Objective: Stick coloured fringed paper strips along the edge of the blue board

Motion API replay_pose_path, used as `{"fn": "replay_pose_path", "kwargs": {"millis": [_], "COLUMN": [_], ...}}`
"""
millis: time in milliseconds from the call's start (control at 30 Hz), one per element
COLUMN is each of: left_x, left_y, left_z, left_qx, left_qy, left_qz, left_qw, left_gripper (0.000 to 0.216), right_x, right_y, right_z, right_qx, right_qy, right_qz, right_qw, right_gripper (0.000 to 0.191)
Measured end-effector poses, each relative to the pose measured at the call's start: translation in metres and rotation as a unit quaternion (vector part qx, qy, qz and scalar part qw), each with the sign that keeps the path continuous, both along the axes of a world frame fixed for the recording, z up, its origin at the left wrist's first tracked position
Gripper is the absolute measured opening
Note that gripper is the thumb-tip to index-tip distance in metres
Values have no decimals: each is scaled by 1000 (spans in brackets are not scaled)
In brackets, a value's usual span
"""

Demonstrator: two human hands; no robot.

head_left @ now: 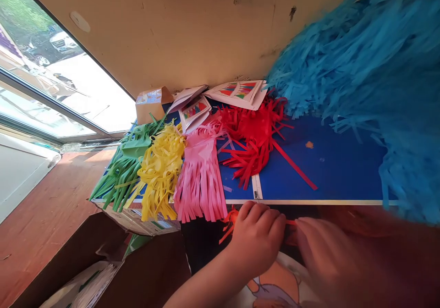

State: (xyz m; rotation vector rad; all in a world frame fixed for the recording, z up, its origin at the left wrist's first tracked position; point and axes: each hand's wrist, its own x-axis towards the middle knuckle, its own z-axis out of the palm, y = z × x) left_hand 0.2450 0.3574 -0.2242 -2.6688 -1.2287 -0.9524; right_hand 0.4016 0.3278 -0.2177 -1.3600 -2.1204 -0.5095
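Observation:
My left hand (256, 237) is closed below the near edge of the blue table (330, 166), pinching orange-red paper strips (229, 221) that poke out beside it. My right hand (330, 257) is blurred by motion just to the right and touches the same spot; its fingers do not show clearly. On the table lie bundles of cut paper fringe: red (254, 138), pink (201, 175), yellow (161, 170) and green (127, 166).
A big blurred mass of blue paper fringe (371, 79) fills the right side. Folded white cards with coloured patterns (237, 92) and a small cardboard box (151, 102) sit at the table's far edge by the wall. An open brown box (103, 262) stands lower left.

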Motion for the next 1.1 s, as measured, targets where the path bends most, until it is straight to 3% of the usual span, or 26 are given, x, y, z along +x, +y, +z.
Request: {"fn": "replay_pose_path", "kwargs": {"millis": [233, 500, 633, 700, 800, 867, 933, 1000, 1100], "left_x": [5, 6, 9, 12, 15, 16, 16, 14, 11], "left_y": [-2, -5, -5, -6, -6, -7, -7, -7, -6], "left_z": [3, 5, 4, 2, -4, -7, -10, -11, -8], "left_qx": [-26, -8, -56, -99, -163, -200, -227, -258, -327], "left_qy": [-28, -36, -126, -217, -328, -358, -367, -367, -357], "left_qz": [14, -3, -2, -14, -32, -31, -32, -37, -36], "left_qw": [999, 999, 991, 971, 930, 912, 902, 893, 874], "left_gripper": [11, 12, 15, 14, 18, 23, 26, 25, 20], "right_x": [-5, -10, -12, -12, -13, -14, -16, -17, -17], "right_y": [-7, -20, -21, -20, -18, -16, -15, -14, -15], "right_z": [10, 3, 2, 1, 0, -1, -1, -1, -6], "right_qx": [-14, -55, -88, -173, -346, -411, -446, -459, -441], "right_qy": [-2, 25, 141, 274, 475, 564, 616, 645, 661], "right_qz": [-14, -34, 2, 21, 21, 19, 26, 22, -6], "right_qw": [1000, 998, 986, 946, 809, 716, 649, 611, 607], "right_gripper": [24, 18, 12, 12, 11, 15, 19, 20, 20]}}
